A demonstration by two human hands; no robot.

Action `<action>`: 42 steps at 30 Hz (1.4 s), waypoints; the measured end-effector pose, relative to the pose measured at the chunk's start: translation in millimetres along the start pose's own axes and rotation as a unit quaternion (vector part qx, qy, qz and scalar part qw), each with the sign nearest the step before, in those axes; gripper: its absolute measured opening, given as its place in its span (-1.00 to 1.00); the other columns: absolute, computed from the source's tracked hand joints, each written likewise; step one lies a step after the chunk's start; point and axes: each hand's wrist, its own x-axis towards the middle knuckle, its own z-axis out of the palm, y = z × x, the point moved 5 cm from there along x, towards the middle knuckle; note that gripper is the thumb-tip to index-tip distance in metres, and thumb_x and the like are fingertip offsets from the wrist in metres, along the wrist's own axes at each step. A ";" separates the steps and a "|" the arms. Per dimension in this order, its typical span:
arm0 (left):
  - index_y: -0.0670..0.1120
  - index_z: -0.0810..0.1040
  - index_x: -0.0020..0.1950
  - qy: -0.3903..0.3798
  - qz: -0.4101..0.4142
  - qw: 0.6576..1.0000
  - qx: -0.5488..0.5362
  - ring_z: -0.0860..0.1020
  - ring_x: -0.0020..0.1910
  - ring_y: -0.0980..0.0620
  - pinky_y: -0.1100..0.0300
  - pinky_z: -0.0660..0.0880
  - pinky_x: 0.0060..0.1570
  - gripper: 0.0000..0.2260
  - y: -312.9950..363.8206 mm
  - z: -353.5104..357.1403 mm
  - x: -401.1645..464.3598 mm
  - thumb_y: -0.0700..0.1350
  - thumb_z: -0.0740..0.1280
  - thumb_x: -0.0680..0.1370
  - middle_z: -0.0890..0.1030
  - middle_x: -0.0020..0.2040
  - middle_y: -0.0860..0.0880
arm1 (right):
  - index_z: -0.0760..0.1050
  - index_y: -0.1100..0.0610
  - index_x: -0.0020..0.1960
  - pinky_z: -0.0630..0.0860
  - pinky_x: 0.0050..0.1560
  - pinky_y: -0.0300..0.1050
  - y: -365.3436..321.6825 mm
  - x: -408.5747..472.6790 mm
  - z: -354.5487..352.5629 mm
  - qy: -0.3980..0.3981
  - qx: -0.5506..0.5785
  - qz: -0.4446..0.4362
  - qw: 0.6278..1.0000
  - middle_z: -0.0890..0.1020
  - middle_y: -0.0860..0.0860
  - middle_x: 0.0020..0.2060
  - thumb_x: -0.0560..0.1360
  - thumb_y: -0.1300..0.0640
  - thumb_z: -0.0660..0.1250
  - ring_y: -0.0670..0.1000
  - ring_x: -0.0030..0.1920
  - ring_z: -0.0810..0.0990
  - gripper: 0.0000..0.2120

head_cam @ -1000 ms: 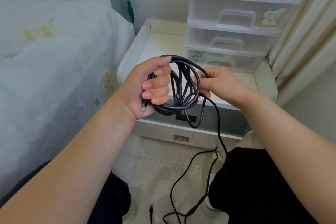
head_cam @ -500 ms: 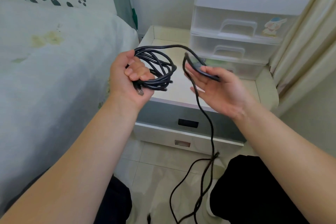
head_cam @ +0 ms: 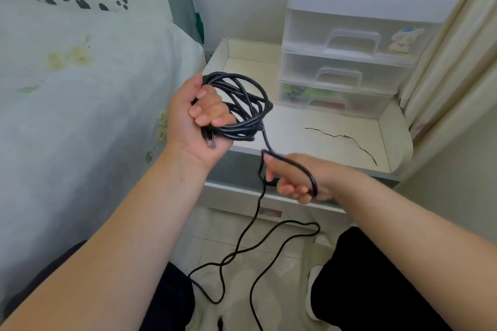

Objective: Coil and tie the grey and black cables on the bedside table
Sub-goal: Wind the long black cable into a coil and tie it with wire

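My left hand grips a bundle of loops of the black cable above the front left corner of the white bedside table. A plug end pokes out below its palm. From the coil one strand runs down to my right hand, which holds it in front of the table's drawer, fingers curled round it. The loose rest of the cable trails down in curves over the tiled floor between my legs. A thin black tie wire lies on the tabletop. No grey cable is in view.
A white plastic drawer unit with small items in its top tray stands at the back right of the table. The bed with a flowered sheet is on the left, a cream curtain on the right.
My right hand has dropped from beside the coil to in front of the drawer, drawing a strand of cable down. The left hand holds the coil slightly lower.
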 end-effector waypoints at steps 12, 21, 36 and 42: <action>-0.03 0.25 -0.37 0.198 0.158 0.967 0.027 0.22 -0.64 0.14 0.32 0.23 -0.59 -0.67 15.2 -17.6 4.2 -0.08 0.18 0.60 0.23 -0.58 0.10 | 0.48 0.08 0.06 0.45 -0.11 -0.28 -18.2 -9.9 15.3 0.086 0.002 -0.179 0.980 0.57 -0.07 -0.03 0.43 0.37 0.22 -0.04 0.04 0.55 -0.71; -0.04 0.26 -0.35 0.215 0.213 0.946 0.118 0.22 -0.62 0.10 0.29 0.26 -0.55 -0.67 15.8 -7.9 -0.8 -0.06 0.20 0.61 0.23 -0.56 0.07 | 0.31 0.24 0.15 0.53 -0.21 -0.08 -30.4 -7.4 41.5 -0.093 0.286 -0.219 0.928 0.45 0.09 -0.42 0.33 0.23 0.13 0.01 -0.48 0.40 -0.61; -0.05 0.32 -0.53 0.209 0.197 0.913 0.290 0.27 -0.65 0.03 0.26 0.28 -0.54 -0.54 7.7 -2.0 -8.0 -0.13 0.23 0.59 0.31 -0.64 0.00 | 0.41 0.09 0.22 0.34 -0.29 -0.19 -57.5 -54.0 24.3 0.118 -0.119 -0.384 0.908 0.63 -0.11 -0.22 0.52 0.08 0.04 -0.10 -0.40 0.39 -0.67; -0.10 0.35 -0.32 0.214 0.139 0.907 0.335 0.32 -0.63 0.06 0.25 0.32 -0.54 -0.69 -6.4 -9.0 -7.0 -0.08 0.25 0.61 0.34 -0.61 0.03 | 0.33 -0.03 -0.08 0.42 -0.26 -0.09 -65.4 -49.4 22.8 0.270 -0.289 -0.338 0.854 0.50 -0.13 -0.34 0.49 0.02 0.30 -0.04 -0.30 0.47 -0.87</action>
